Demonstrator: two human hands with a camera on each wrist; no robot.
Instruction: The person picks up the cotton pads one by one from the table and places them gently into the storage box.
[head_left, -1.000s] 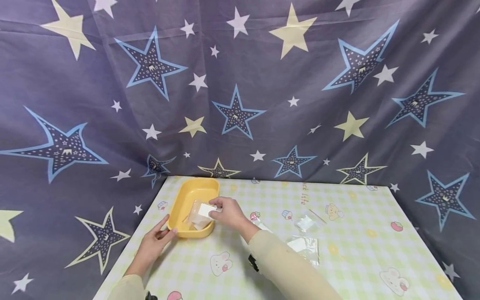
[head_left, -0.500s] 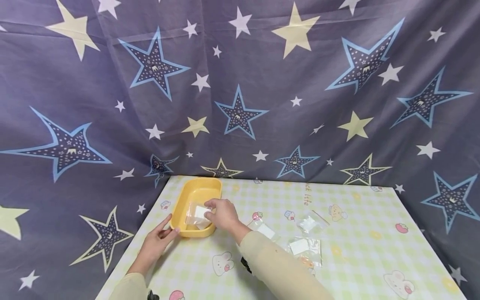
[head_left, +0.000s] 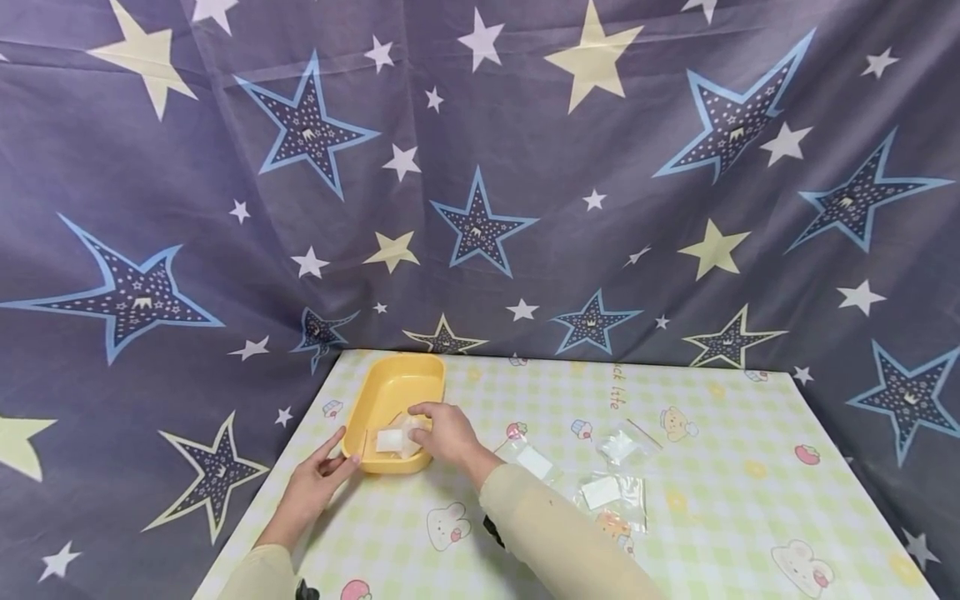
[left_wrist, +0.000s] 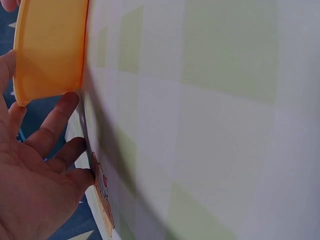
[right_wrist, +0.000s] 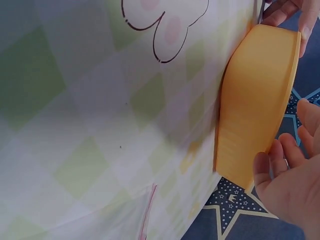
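Observation:
A yellow rectangular tray [head_left: 405, 387] stands at the table's back left. Small clear plastic bags with white pieces [head_left: 390, 440] lie in its near end; how many, I cannot tell. My left hand [head_left: 309, 492] touches the tray's near left corner, thumb by the near rim and fingers spread along the outside; the left wrist view shows these fingers [left_wrist: 57, 120] fairly straight. Over the tray's right rim reaches my right hand [head_left: 452, 435], with thumb and index apart beside the bags. In the right wrist view, its other fingers [right_wrist: 262, 167] lie by the tray's outer wall.
Several flat clear bags lie right of the tray: a nearer-left bag [head_left: 534, 461], a farther bag [head_left: 618, 447] and a front bag [head_left: 602, 492]. A checked cartoon cloth [head_left: 712, 533] covers the table. Behind hangs a star-patterned curtain [head_left: 480, 317].
The bag with the white piece, at my right fingertips before, sits lower and further left in the tray. My right hand has shifted slightly left; my left hand keeps its place at the corner.

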